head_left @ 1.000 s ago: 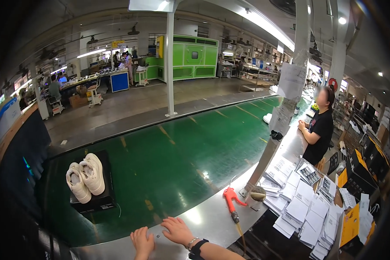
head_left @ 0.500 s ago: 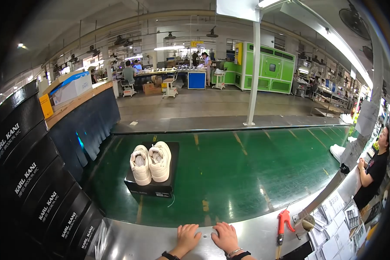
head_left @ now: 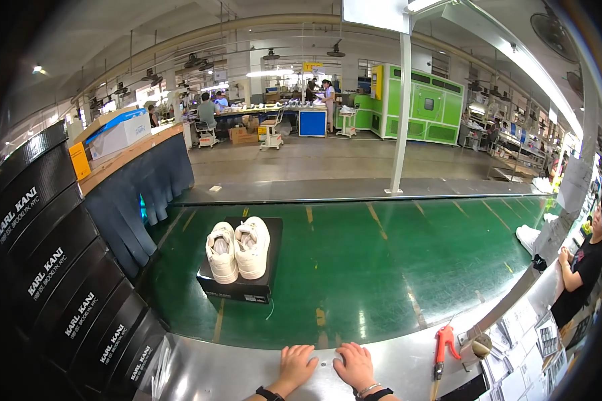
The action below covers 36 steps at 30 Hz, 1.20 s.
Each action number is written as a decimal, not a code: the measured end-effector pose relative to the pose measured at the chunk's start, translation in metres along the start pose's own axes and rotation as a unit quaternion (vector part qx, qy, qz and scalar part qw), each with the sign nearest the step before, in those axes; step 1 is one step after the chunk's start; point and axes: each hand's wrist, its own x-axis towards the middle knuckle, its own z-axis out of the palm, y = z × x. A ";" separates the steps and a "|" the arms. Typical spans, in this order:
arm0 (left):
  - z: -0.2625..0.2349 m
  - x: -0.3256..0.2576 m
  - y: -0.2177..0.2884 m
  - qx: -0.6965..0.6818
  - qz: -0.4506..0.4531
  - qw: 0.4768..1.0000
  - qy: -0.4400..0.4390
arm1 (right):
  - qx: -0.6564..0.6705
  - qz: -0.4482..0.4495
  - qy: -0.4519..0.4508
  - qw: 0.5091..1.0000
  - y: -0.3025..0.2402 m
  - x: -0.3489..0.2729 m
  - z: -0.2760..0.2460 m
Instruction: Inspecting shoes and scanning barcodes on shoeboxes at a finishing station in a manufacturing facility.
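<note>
My left hand (head_left: 296, 366) lies on the metal ledge (head_left: 247, 361) at the near edge of the green belt, its fingers stretched toward the belt. Beside it, a small gap apart, my right hand (head_left: 356, 367) rests the same way. Neither hand holds anything. Ahead and to the left, a pair of cream sneakers (head_left: 252, 248) stands upright on a black shoebox (head_left: 237, 291), out of reach of my fingertips. The box sits on the green belt (head_left: 354, 267). A red air gun (head_left: 444, 347) lies on the ledge, right of my right hand.
Black shoeboxes (head_left: 80, 314) are stacked high at my left. A round can-like holder (head_left: 480, 346) and many paper slips (head_left: 515, 364) lie at the right, near a slanting post (head_left: 515, 291). White shoes (head_left: 527, 238) sit farther along the belt. A person (head_left: 577, 271) stands at the right.
The whole view has turned slightly to the left, so everything appears a little farther right. My hands stay resting on the ledge, and the sneakers and shoebox keep their place on the belt.
</note>
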 end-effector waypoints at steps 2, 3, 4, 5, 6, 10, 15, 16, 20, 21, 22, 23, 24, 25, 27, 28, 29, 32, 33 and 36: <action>-0.001 -0.001 0.000 -0.002 0.003 1.000 0.001 | 0.003 -0.001 -0.005 1.000 -0.001 -0.001 -0.001; 0.000 -0.002 0.000 0.001 0.002 1.000 0.001 | 0.001 0.003 -0.007 1.000 -0.002 -0.001 -0.002; 0.000 -0.002 0.000 0.004 0.002 1.000 0.001 | -0.001 0.007 -0.009 1.000 -0.003 -0.002 -0.002; 0.000 -0.001 0.001 0.002 0.005 1.000 -0.001 | -0.003 0.011 -0.007 1.000 -0.002 -0.002 -0.003; 0.001 0.000 0.003 0.008 0.015 1.000 0.006 | -0.008 0.013 -0.006 1.000 -0.001 -0.003 -0.004; 0.012 0.004 -0.005 -0.012 0.054 0.998 0.011 | -0.013 -0.003 -0.012 1.000 0.011 -0.003 0.000; 0.000 0.001 -0.015 -0.014 0.059 0.998 0.029 | -0.042 -0.003 -0.033 0.999 -0.006 0.004 0.004; -0.002 0.001 -0.014 0.004 0.042 0.999 0.028 | -0.033 -0.007 -0.036 0.999 -0.007 0.005 0.004; 0.002 0.007 -0.004 -0.005 0.021 1.000 0.008 | -0.027 -0.009 -0.031 0.999 0.002 0.000 -0.004; -0.002 0.006 0.001 -0.007 0.023 1.000 0.007 | -0.029 -0.007 -0.030 0.999 0.002 -0.001 -0.005; -0.007 0.006 0.006 0.014 0.028 0.999 -0.023 | -0.032 -0.004 -0.030 0.999 0.003 -0.002 -0.007; -0.012 0.006 0.010 0.036 0.031 0.997 -0.053 | -0.033 -0.003 -0.031 0.999 0.001 -0.003 -0.007; -0.010 0.005 0.007 0.036 0.032 0.998 -0.052 | -0.034 -0.003 -0.030 0.999 0.000 -0.002 -0.008; -0.007 0.003 0.000 0.037 0.027 0.998 -0.048 | -0.027 -0.001 -0.040 0.999 -0.002 -0.001 -0.008; -0.007 0.001 -0.004 0.040 0.023 0.998 -0.046 | -0.019 0.003 -0.051 0.999 -0.005 -0.002 -0.008; -0.007 -0.001 -0.005 0.040 0.022 0.998 -0.047 | -0.017 0.003 -0.050 0.999 -0.006 -0.003 -0.008; -0.008 0.000 -0.006 0.040 0.023 0.998 -0.047 | -0.016 0.004 -0.048 0.999 -0.007 -0.002 -0.007; -0.005 -0.001 -0.012 0.046 0.028 0.997 -0.055 | -0.012 0.003 -0.042 0.999 -0.007 -0.005 -0.005; -0.004 -0.001 -0.011 0.047 0.029 0.997 -0.057 | -0.011 0.005 -0.042 0.999 -0.008 -0.006 -0.006; -0.005 -0.005 -0.015 0.004 0.025 1.000 0.002 | 0.002 0.002 -0.041 0.999 -0.014 -0.006 -0.001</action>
